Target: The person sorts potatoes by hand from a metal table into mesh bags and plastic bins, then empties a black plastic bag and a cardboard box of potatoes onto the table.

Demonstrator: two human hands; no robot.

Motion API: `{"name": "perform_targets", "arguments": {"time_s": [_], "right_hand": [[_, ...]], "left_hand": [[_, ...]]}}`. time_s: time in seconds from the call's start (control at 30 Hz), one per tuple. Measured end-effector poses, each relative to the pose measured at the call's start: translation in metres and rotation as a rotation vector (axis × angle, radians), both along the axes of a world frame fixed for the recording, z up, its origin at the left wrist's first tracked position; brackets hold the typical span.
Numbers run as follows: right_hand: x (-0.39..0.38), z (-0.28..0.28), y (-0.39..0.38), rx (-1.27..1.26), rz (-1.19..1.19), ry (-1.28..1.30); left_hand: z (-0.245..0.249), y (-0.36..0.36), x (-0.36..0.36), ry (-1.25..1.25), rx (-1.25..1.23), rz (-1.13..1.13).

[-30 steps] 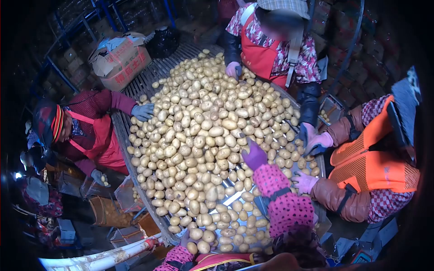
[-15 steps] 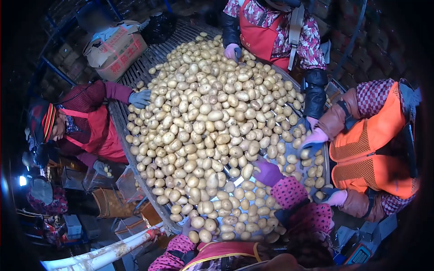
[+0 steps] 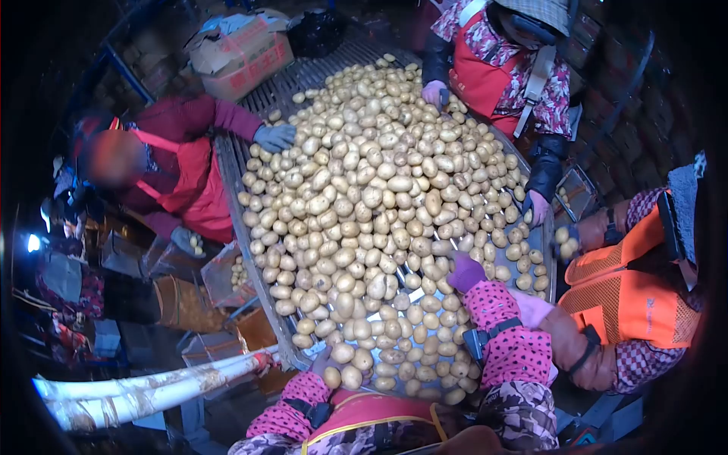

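Note:
Many potatoes (image 3: 364, 193) are heaped on a slatted metal table (image 3: 262, 292). At the near edge, my left hand (image 3: 323, 359), in a purple glove, is curled around potatoes (image 3: 350, 376), its fingers partly hidden by them. My right hand (image 3: 465, 273), also in a purple glove, reaches over the right part of the heap. Its fingertips are against the potatoes there, and blur hides whether they grip one. Pink dotted sleeves cover both my forearms.
Three co-workers stand around the table, with gloved hands at the left (image 3: 274, 138), top (image 3: 435, 93) and right (image 3: 567, 241). A cardboard box (image 3: 246, 61) sits at the far left. White pipes (image 3: 159, 390) cross the lower left.
The view has shifted, so the table sits farther right. My right hand has moved up along the heap. The orange-vested co-worker has drawn one hand back from the table, now with potatoes in it.

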State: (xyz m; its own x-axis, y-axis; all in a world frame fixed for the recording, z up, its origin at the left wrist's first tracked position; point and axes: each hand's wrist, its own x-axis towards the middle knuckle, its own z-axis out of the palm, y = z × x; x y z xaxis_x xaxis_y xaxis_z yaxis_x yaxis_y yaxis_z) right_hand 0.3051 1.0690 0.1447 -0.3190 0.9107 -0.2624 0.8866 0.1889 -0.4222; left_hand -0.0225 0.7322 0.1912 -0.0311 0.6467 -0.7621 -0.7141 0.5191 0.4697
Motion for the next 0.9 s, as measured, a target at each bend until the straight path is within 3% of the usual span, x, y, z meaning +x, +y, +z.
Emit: {"name": "perform_targets", "arguments": {"time_s": [0.13,0.27,0.37,0.4,0.43,0.5,0.53,0.63,0.67,0.73,0.83,0.87,0.9], "right_hand": [[0.017,-0.013,-0.006,0.045,-0.11,0.162],[-0.014,0.032,0.004,0.585,-0.235,0.394],[-0.043,0.015,0.009,0.432,-0.061,-0.152],[-0.048,0.01,0.009,0.476,0.008,-0.211],[-0.049,0.007,0.013,0.391,-0.031,-0.198],[-0.054,0.028,0.009,0.209,-0.094,-0.182],[-0.053,0.017,0.011,0.202,-0.078,-0.251],[-0.054,0.004,0.014,0.203,-0.104,-0.273],[-0.061,0.023,0.018,0.105,-0.109,-0.309],[-0.058,-0.004,0.041,-0.001,-0.274,-0.115],[-0.063,-0.006,0.041,-0.052,-0.231,-0.198],[-0.056,-0.015,0.044,-0.001,-0.067,-0.378],[-0.059,0.013,0.036,-0.05,-0.053,-0.399]], "left_hand": [[-0.047,-0.017,-0.013,-0.095,0.051,-0.016],[-0.064,-0.02,-0.022,-0.168,0.062,-0.017],[-0.038,-0.01,-0.015,-0.114,0.03,-0.026],[-0.06,-0.013,-0.021,-0.39,0.055,0.105],[-0.08,-0.02,-0.027,-0.331,0.059,0.08],[-0.058,-0.018,-0.02,-0.224,0.052,0.046],[-0.077,-0.024,-0.025,-0.355,0.054,0.049],[-0.107,-0.036,-0.035,-0.249,0.075,-0.032],[-0.104,-0.033,-0.035,-0.274,0.091,-0.038],[-0.085,-0.028,-0.028,-0.175,0.184,-0.169],[-0.06,-0.016,-0.02,-0.18,0.147,-0.139],[-0.053,-0.012,-0.02,-0.185,0.14,-0.128],[-0.049,-0.009,-0.018,-0.186,0.136,-0.114]]}}
